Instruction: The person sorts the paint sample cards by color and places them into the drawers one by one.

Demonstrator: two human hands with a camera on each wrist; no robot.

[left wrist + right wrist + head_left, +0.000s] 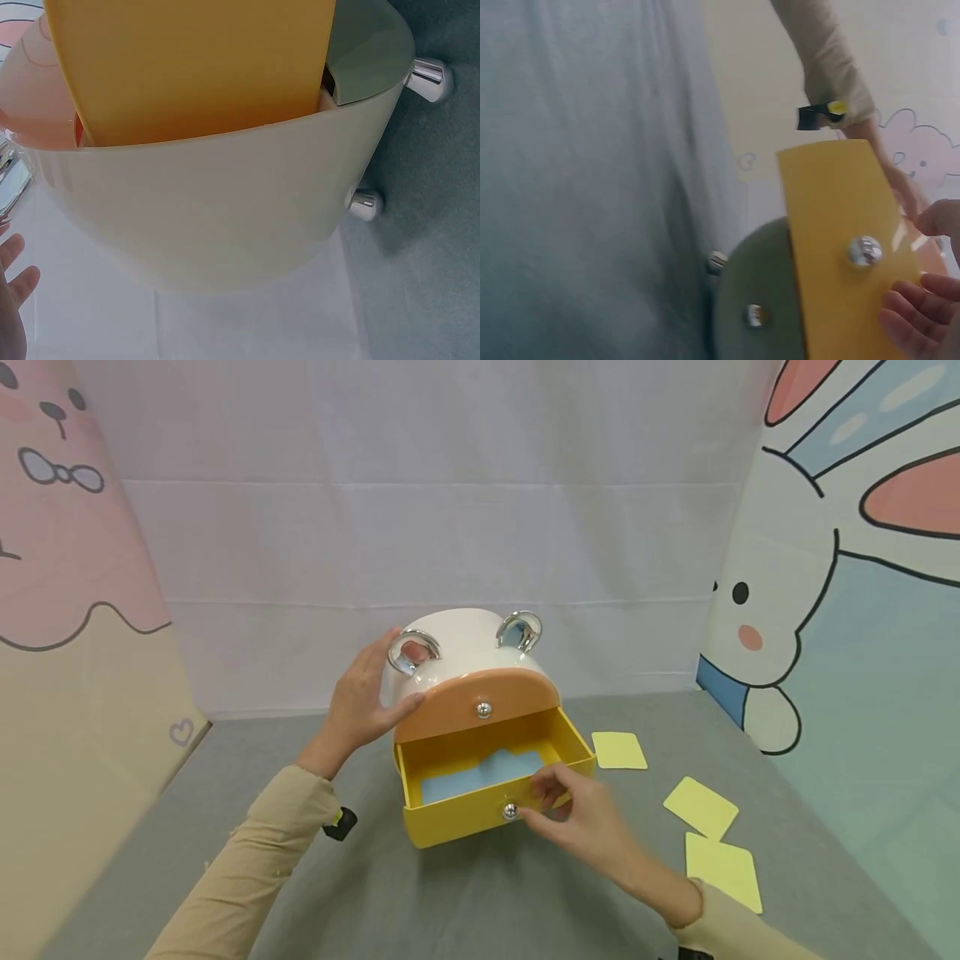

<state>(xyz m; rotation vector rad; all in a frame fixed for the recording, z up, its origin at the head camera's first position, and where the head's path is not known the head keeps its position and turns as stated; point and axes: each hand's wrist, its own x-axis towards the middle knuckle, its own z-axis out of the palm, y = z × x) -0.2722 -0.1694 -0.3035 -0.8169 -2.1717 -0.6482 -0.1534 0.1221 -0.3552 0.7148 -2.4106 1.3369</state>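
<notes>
A small white cabinet with shiny ear-shaped handles stands on the table, its yellow drawer pulled out. Light blue paper-like pieces lie inside the drawer. My left hand rests at the cabinet's upper left, thumb toward the orange front and fingers spread near the left ear handle. Close to the drawer's silver knob, my right hand has loosely bent fingers. In the right wrist view, thumb and fingers are apart beside the knob and do not grip it.
Three yellow square cards lie on the grey cloth right of the cabinet. Below the drawer, a green front shows its own knob. A white curtain hangs behind, with cartoon-printed cloths at both sides.
</notes>
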